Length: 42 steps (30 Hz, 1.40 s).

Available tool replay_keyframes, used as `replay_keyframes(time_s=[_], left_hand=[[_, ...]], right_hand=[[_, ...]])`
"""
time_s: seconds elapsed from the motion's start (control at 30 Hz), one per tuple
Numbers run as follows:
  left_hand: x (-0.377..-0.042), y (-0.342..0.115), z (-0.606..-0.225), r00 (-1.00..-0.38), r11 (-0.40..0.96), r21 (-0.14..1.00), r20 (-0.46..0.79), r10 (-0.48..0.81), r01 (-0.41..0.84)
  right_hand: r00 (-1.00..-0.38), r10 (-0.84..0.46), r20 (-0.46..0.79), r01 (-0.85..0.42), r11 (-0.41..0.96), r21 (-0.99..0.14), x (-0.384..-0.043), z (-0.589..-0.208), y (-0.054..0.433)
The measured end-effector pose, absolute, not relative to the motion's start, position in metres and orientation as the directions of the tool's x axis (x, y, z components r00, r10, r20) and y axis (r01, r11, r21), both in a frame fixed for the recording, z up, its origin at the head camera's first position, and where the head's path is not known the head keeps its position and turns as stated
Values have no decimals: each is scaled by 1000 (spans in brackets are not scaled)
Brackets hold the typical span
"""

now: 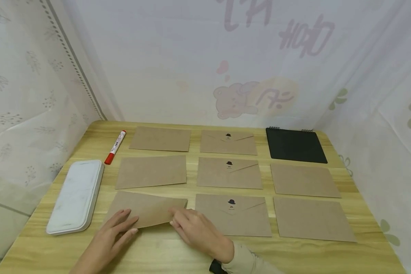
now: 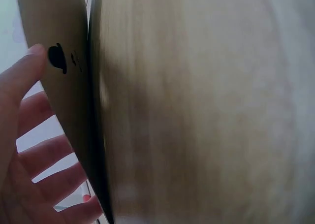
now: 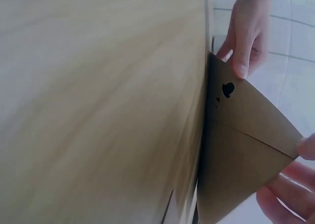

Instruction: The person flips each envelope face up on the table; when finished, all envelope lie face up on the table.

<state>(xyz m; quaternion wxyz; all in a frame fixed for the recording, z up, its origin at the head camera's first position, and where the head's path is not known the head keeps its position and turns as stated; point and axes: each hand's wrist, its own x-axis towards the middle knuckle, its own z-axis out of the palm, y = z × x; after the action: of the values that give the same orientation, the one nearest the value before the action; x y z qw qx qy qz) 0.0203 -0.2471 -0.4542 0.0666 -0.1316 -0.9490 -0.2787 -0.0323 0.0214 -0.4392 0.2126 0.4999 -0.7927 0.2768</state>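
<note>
In the head view a brown kraft envelope lies tilted at the near left, plain side up, its near edge raised off the table. My right hand pinches its near right corner. My left hand rests spread fingers on the envelope's left part, thumb tip right at the near edge. Both wrist views show its underside, with a printed black hat and, in the right wrist view, the flap line. Beside my right hand is a flat envelope with its hat print up.
Several more envelopes lie in rows on the wooden table. A black spiral notebook is at the far right. A red-capped marker and a thick white box-like case lie on the left. Printed curtains surround the table.
</note>
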Motion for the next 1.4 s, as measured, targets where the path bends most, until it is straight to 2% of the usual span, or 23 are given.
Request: replay_keyframes(time_s=[0.13,0.33,0.47,0.73,0.87,1.0,1.17,1.27,1.4], left_hand=[[20,-246,-454,-955,806,518,216,202,288],[20,-246,-454,-961,794,548,218,168,263],[19,-247,-455,-959,776,571,236,158,268],[19,-244,-453,-961,769,585,238,141,258],[20,-241,-452,-958,775,575,253,135,261],[21,-239,-452,-931,775,549,340,135,312],[19,-246,-448,-866,722,539,472,167,434],[16,-254,-446,-816,692,517,548,184,504],[14,-262,-442,-772,707,464,608,183,533]], right_hand=[[-401,-649,646,-912,348,-217,-35,-437,18],[-313,-695,647,-942,311,-122,-40,-436,20],[-276,-712,646,-952,294,-82,-42,-436,20],[-331,-727,602,-932,350,-89,-42,-437,19],[-327,-735,594,-931,358,-70,-44,-436,19],[-305,-732,609,-937,345,-55,-46,-435,20],[-283,-706,650,-945,321,-62,-48,-435,19],[-303,-682,666,-943,316,-106,-48,-435,19],[-345,-657,671,-935,304,-182,-49,-434,21]])
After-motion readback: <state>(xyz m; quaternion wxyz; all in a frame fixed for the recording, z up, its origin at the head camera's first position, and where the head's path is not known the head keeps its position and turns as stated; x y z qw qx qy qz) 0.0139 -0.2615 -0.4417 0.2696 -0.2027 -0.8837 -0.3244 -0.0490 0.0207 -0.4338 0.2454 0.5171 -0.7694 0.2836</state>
